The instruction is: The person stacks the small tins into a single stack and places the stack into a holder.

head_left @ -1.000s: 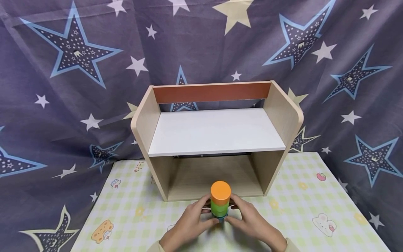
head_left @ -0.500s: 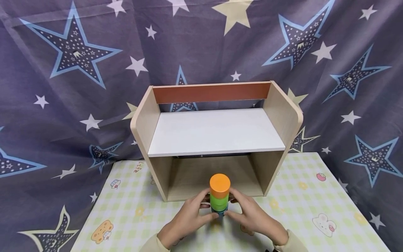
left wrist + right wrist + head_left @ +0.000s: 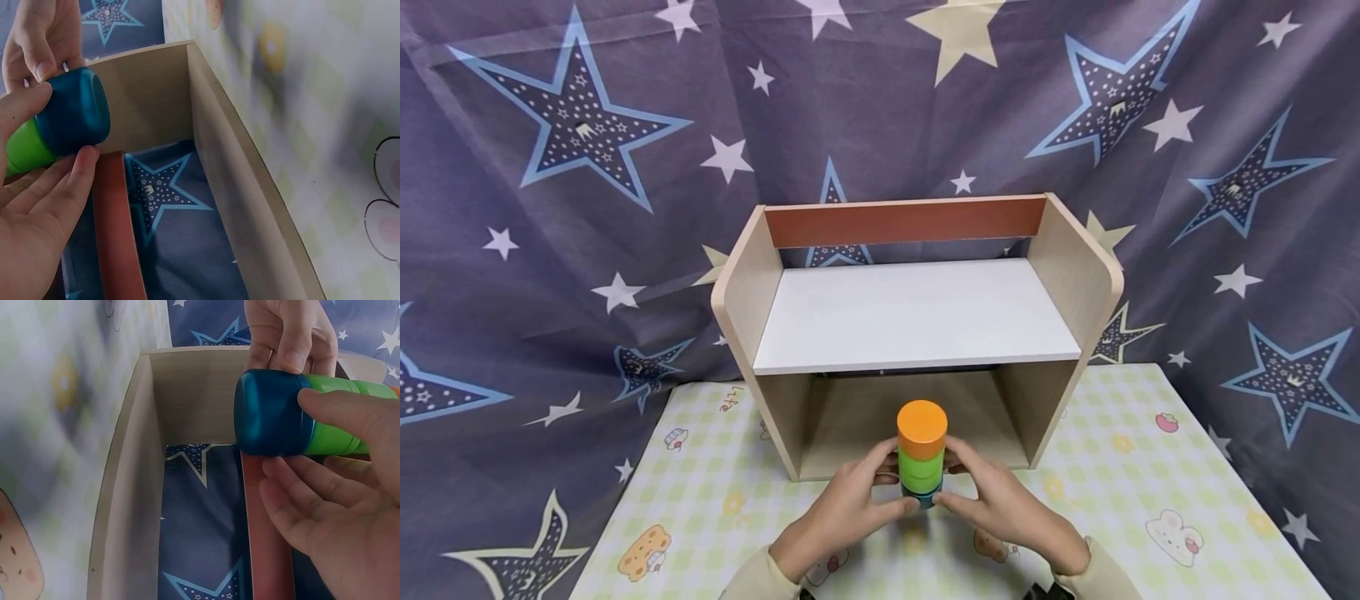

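A round stack of coloured cups, orange on top, green in the middle and dark blue at the bottom, stands upright between both hands in the head view. My left hand (image 3: 846, 507) grips its left side, thumb at the front of the blue base. From the right, my right hand (image 3: 1009, 500) grips it the same way. Both wrist views show the blue cup (image 3: 75, 112) held off the table, its bottom end exposed. Beside it, the green cup (image 3: 334, 437) is partly covered by the fingers. Most of the orange cup (image 3: 922, 427) shows only in the head view.
Just behind the hands stands a two-level wooden shelf (image 3: 1067, 400) with a white upper board (image 3: 917, 312) and a reddish-brown back rail (image 3: 902, 221). A checked cloth (image 3: 670, 508) covers the table. A dark starry curtain (image 3: 647, 75) hangs behind.
Both hands have raised the cup stack and brought it slightly forward, towards the shelf's lower opening. The grip looks unchanged, and the shelf has stayed in place.
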Demonstrator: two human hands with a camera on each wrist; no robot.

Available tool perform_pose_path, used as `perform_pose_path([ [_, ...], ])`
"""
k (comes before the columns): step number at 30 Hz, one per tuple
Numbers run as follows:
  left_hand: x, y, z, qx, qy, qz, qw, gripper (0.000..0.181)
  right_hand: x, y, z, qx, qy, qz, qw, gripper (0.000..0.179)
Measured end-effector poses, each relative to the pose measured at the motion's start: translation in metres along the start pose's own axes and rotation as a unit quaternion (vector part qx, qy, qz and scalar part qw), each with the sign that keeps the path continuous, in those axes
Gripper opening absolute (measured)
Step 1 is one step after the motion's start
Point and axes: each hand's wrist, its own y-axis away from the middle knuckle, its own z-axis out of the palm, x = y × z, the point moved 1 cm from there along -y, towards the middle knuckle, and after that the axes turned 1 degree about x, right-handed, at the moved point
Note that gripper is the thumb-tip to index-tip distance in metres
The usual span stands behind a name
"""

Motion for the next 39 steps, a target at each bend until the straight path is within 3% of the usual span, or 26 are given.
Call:
perform_pose_path([
  [18,0.011,-0.004,-0.010,0.010,0.002,0.021,0.9997,0.075,-0.005,-0.005,-0.006,0.019,0.002,-0.006,0.9998,0.072],
  [39,0.022,-0.014,-0.025,0.034,0.006,0.057,0.9978,0.073,-0.016,-0.021,-0.018,0.042,-0.004,-0.070,0.9967,0.072],
])
